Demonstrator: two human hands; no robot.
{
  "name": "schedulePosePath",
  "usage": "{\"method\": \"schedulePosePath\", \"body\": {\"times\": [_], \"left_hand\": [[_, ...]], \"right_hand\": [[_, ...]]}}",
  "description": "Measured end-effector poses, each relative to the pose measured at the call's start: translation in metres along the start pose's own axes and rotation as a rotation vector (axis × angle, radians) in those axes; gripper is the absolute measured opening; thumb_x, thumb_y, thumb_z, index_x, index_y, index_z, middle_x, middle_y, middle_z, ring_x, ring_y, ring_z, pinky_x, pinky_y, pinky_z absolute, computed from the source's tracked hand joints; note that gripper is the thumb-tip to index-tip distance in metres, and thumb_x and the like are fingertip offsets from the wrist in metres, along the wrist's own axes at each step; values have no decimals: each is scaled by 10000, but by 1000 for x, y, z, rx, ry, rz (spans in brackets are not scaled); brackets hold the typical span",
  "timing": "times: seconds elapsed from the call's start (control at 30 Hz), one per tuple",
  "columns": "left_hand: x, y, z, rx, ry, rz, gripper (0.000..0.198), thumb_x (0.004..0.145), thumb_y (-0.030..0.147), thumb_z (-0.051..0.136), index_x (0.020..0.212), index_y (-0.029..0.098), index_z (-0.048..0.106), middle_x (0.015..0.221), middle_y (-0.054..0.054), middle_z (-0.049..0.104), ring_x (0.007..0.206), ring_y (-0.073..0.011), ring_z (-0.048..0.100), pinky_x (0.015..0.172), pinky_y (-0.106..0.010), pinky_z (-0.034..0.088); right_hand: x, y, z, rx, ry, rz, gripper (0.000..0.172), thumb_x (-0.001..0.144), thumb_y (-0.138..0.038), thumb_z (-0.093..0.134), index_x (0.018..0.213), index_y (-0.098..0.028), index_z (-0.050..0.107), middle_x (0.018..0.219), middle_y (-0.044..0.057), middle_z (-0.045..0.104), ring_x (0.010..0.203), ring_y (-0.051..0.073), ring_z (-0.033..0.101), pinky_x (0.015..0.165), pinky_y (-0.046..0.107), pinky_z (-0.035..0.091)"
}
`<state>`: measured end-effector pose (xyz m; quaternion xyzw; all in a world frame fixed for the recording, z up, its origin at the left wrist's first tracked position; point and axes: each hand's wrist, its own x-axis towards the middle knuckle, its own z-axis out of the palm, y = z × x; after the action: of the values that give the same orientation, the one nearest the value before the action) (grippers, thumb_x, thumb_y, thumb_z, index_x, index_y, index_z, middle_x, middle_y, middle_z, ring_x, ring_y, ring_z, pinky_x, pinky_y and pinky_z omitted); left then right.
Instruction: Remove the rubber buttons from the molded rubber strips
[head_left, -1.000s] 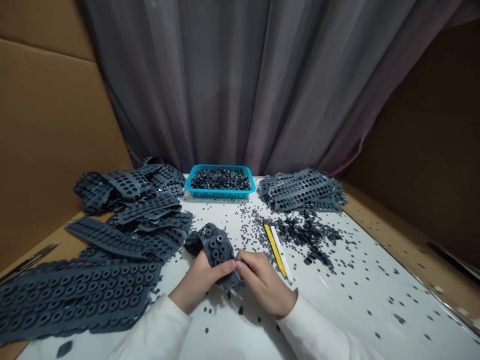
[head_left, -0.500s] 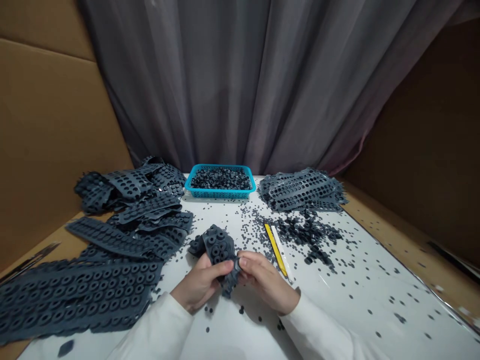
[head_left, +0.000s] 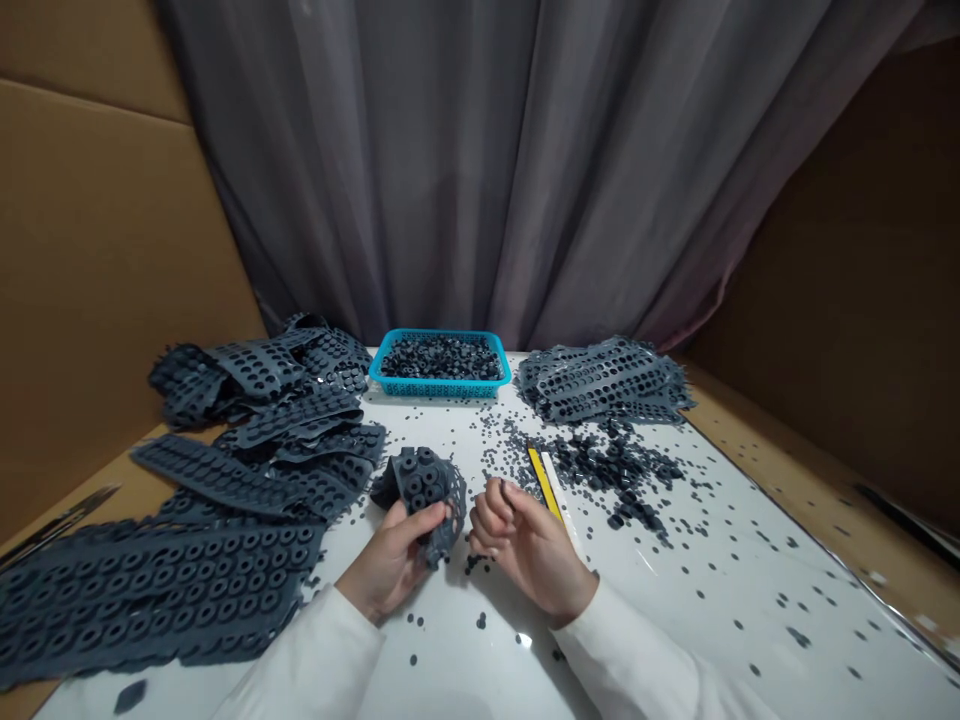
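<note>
My left hand (head_left: 390, 560) grips a curled dark grey rubber sheet (head_left: 424, 485) with raised rings, its thumb pressed on the front. Holes show along the sheet's right side. To the right and apart from it, my right hand (head_left: 529, 545) is closed, fingers curled in and thumb against the index finger. A small dark bit shows at that thumb tip, too small to make out. Several small dark discs (head_left: 480, 565) lie on the white table between the hands.
Ringed rubber sheets (head_left: 157, 590) pile up on the left. A blue basket (head_left: 440, 388) of small dark pieces stands at the back. Punched sheets (head_left: 607, 380) lie back right, before a heap of dark pieces (head_left: 619, 465). A yellow strip (head_left: 541, 475) and white strip (head_left: 556, 490) lie nearby.
My right hand has come away from the sheet and curled closed. My left hand has shifted slightly left with the sheet, which has turned a little.
</note>
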<state>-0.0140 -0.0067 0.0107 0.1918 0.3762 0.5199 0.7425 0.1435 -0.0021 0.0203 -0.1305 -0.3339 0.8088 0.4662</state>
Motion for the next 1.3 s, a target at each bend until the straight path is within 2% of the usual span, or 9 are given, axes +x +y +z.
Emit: {"method": "schedulePosePath", "body": {"times": [0.33,0.43,0.5,0.57,0.6,0.77,0.93,1.13,1.3], "left_hand": [[2,-1,-2,34,71,37,253,598,134,729,830,139,630,723,-36,688,701,-187,659,639,-251,518],[4,-2,-2,7,86,66,378,603,124,725,966,152,620,833,-53,707,795,-214,666,693,-283,528],[5,-2,-2,-31,92,74,460,596,120,726,1038,157,604,862,-58,711,854,-240,662,746,-323,526],[6,-1,-1,-71,93,78,497,592,130,730,1070,160,597,861,-57,714,889,-257,656,790,-353,516],[7,-1,-1,-86,90,79,501,595,139,732,1077,162,596,868,-56,715,903,-260,653,807,-361,510],[10,-3,1,-53,97,75,435,591,157,758,1007,158,630,911,-70,713,947,-259,641,836,-347,495],[15,-10,2,-22,95,87,359,547,152,789,882,129,661,874,-108,716,911,-277,653,872,-364,478],[14,-5,6,-134,104,46,532,584,179,772,1088,163,602,830,-83,718,883,-274,665,840,-393,501],[13,5,7,-234,157,19,426,748,268,660,1154,171,574,917,-95,709,932,-261,651,842,-398,500]], "right_hand": [[0,-1,-4,11,-28,97,343,841,-472,463,669,-184,392,571,-57,268,495,85,219,539,233,227],[17,-17,-8,-177,-11,159,360,829,-521,420,685,-193,380,565,-64,257,487,84,230,526,227,255],[44,-39,-18,-528,40,211,367,841,-529,359,696,-194,394,558,-62,271,478,89,273,516,234,296],[82,-69,-32,-1123,240,196,376,904,-448,253,713,-183,440,572,-38,366,484,99,354,530,250,362],[104,-84,-41,-1235,309,170,358,918,-401,265,736,-172,472,600,-23,421,505,104,396,541,256,378],[201,-134,-81,-1568,482,62,228,905,-306,482,1023,-131,569,1008,69,592,867,180,581,756,344,489],[247,-128,-95,-1762,477,-2,291,896,-296,520,1153,-159,526,1158,83,550,970,196,577,813,397,500],[253,-131,-88,-1770,382,1,269,888,-296,530,1105,-139,559,1107,77,582,955,199,584,818,392,492],[205,-137,-67,-1651,356,-38,269,873,-280,491,1009,-95,629,964,99,659,909,213,595,774,307,454]]}}
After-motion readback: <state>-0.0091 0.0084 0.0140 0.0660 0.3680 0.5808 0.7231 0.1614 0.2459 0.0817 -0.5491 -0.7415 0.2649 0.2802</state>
